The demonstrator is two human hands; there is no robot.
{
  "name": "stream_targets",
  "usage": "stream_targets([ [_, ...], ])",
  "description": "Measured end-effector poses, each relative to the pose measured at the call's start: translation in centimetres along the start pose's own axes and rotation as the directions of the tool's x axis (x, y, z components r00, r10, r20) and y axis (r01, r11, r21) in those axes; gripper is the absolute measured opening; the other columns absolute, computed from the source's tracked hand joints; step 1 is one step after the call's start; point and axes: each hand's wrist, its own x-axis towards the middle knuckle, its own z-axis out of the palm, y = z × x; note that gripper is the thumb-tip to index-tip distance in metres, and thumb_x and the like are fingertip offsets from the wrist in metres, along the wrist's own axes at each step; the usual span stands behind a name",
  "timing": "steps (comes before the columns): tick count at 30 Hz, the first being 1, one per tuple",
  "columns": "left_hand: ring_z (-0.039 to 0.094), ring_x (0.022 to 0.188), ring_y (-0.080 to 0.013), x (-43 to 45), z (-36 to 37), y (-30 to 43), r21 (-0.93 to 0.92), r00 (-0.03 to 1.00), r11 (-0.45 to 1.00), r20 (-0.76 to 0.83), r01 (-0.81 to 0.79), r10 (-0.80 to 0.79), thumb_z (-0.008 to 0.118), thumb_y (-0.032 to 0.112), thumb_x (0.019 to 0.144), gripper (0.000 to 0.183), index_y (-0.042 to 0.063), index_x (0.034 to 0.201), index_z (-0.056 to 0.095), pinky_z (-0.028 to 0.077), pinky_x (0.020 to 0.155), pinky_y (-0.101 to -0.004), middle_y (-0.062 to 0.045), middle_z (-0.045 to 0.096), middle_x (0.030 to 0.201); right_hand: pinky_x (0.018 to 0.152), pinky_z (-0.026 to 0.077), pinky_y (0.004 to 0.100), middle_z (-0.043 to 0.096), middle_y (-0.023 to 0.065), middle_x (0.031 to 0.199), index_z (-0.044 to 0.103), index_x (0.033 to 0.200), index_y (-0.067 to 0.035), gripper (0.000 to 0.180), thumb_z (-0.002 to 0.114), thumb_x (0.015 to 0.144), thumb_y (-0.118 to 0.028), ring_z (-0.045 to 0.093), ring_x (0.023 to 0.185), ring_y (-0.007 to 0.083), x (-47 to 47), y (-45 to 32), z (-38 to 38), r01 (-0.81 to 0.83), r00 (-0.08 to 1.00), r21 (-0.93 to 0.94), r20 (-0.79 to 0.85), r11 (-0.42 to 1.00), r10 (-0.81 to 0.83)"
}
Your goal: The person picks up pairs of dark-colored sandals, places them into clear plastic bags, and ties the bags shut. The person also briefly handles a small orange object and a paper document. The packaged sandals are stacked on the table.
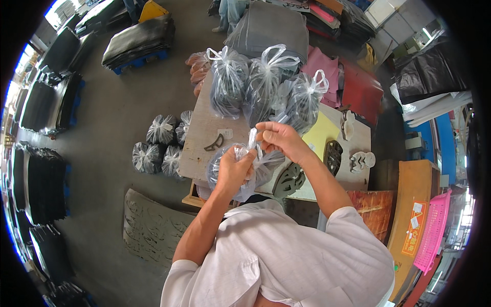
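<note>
In front of my body, at the near edge of the table, sits a clear plastic bag [216, 163] with dark contents. My left hand [234, 168] grips the gathered neck of this bag. A twisted plastic end [252, 139] sticks up above my left thumb. Beside that end, my right hand [283, 141] has its fingers curled, and a strand of the plastic runs down from under them. Its fingertips are partly hidden. Right of the bag lie dark shoe-sole pieces [290, 179] with cut-out slots; another dark sole piece [333, 156] is farther right.
Three tied clear bags [228, 86] stand at the table's [199, 142] far side. A dark curved piece [215, 142] lies left, pale sole-shaped pieces [361, 162] right. Several tied bags [161, 129] rest on the floor, near a cut-out sheet [153, 226]. Another person's legs [232, 15] show beyond.
</note>
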Motion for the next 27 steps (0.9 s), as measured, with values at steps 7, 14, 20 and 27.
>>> stream_targets([
  [7, 0.046, 0.045, -0.0098, 0.0, -0.5, -0.7, -0.050, 0.998, 0.997, 0.036, -0.057, 0.059, 0.059, 0.022, 0.104, 0.020, 0.005, 0.094, 0.061, 0.033, 0.040, -0.0266, -0.003, 0.057, 0.062, 0.070, 0.051, 0.0254, 0.068, -0.0005, 0.087, 0.071, 0.096, -0.005, 0.020, 0.077, 0.095, -0.024, 0.062, 0.075, 0.0088, 0.7, 1.5, 0.2, 0.036, 0.993, -0.121, 0.113, 0.992, -0.022],
  [14, 0.043, 0.044, -0.0104, 0.1, 0.1, -1.1, -0.131, 0.998, 0.991, -0.057, -0.009, 0.001, 0.057, 0.019, 0.103, 0.018, 0.004, 0.093, 0.061, 0.029, 0.038, -0.0272, -0.003, 0.056, 0.061, 0.067, 0.052, 0.0295, 0.068, 0.0010, 0.087, 0.065, 0.096, -0.007, 0.011, 0.072, 0.096, -0.016, 0.062, 0.074, 0.0101, 0.3, 3.2, -0.1, -0.006, 1.000, 0.129, 0.021, 0.992, 0.004],
  [20, 0.041, 0.044, -0.0100, 0.5, -0.4, -1.5, -0.299, 0.998, 0.954, -0.058, 0.018, -0.037, 0.057, 0.018, 0.102, 0.017, 0.005, 0.091, 0.059, 0.027, 0.038, -0.0277, -0.002, 0.053, 0.061, 0.070, 0.051, 0.0288, 0.065, 0.0013, 0.091, 0.063, 0.115, -0.007, 0.020, 0.067, 0.095, -0.008, 0.059, 0.077, 0.0096, -0.2, 2.4, 0.7, -0.085, 0.993, 0.466, 0.113, 0.881, 0.037],
  [27, 0.068, 0.076, -0.0193, -1.3, -1.4, -1.6, -0.508, 0.993, 0.860, 0.074, -0.039, 0.088, 0.062, 0.017, 0.100, 0.022, -0.001, 0.111, 0.066, 0.059, 0.065, -0.0323, -0.008, 0.068, 0.090, 0.065, 0.042, 0.0220, 0.060, -0.0023, 0.089, 0.061, 0.138, -0.004, 0.048, 0.069, 0.091, -0.010, 0.050, 0.073, 0.0040, -1.8, 0.1, 0.8, -0.020, 0.973, 0.012, 0.231, 1.000, 0.017],
])
